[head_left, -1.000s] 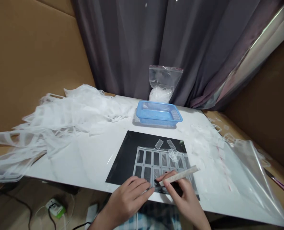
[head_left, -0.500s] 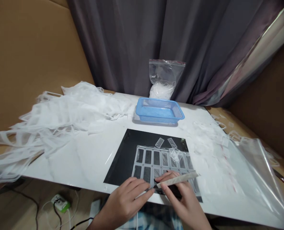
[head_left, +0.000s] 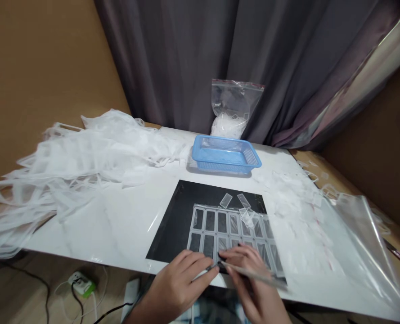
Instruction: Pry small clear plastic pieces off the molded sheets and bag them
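A translucent sheet of rectangular frames (head_left: 222, 234) in rows lies on a black mat (head_left: 169, 220). My left hand (head_left: 181, 279) is at the sheet's near edge, thumb and fingers pinched together; what is between them is hidden. My right hand (head_left: 249, 270) is closed around a slim, pale grey stick-like tool (head_left: 258, 275), slightly blurred, its dark tip close to my left fingertips. I cannot make out the tool's kind. Small clear rectangular pieces (head_left: 226, 200) lie at the far side of the sheet, some on top of it.
Behind the mat stands a blue mesh basket (head_left: 226, 168), with a zip bag of white pieces (head_left: 228, 126) beyond it. White sheet material (head_left: 95, 153) is heaped at left. Clear plastic (head_left: 361, 238) and pale scraps (head_left: 294, 193) spread at right. A power strip (head_left: 81, 283) sits below the table.
The tool in my right hand has swung down, its rear end now lower and pointing toward the near right. My left hand stays at almost the same place. The view has shifted slightly.
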`<state>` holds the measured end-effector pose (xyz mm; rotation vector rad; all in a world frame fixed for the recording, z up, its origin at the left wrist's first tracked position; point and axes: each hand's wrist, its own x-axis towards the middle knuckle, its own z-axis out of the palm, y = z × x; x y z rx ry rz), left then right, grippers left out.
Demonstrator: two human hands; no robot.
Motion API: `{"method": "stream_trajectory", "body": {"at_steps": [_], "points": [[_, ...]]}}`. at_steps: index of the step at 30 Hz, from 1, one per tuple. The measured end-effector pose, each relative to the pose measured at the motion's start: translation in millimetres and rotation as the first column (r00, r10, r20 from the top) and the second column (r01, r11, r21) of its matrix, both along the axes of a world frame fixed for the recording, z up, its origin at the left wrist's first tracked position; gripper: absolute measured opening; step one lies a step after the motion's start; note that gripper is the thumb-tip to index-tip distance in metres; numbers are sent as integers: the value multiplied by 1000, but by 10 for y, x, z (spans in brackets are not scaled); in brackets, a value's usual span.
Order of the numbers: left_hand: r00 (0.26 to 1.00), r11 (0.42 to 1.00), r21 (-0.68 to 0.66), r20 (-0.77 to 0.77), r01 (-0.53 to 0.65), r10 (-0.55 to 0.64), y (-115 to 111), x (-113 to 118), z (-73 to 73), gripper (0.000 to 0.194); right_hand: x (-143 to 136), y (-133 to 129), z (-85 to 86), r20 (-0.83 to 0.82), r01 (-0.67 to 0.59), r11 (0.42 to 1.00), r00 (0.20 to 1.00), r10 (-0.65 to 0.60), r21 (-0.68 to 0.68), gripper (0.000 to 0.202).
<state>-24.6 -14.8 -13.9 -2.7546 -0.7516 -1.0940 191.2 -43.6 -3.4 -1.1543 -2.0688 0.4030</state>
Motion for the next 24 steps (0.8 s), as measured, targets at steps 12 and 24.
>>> {"method": "stream_trajectory", "body": {"at_steps": [12, 24], "points": [[1000, 999, -36, 18, -15, 16, -4, -7, -55, 27, 168, 40, 51, -313, 719, 655, 693, -649, 233, 25], [996, 995, -36, -26, -90, 89, -35, 96, 7, 32, 244, -132, 49, -296, 185, 956, 922, -249, -228, 10]]}}
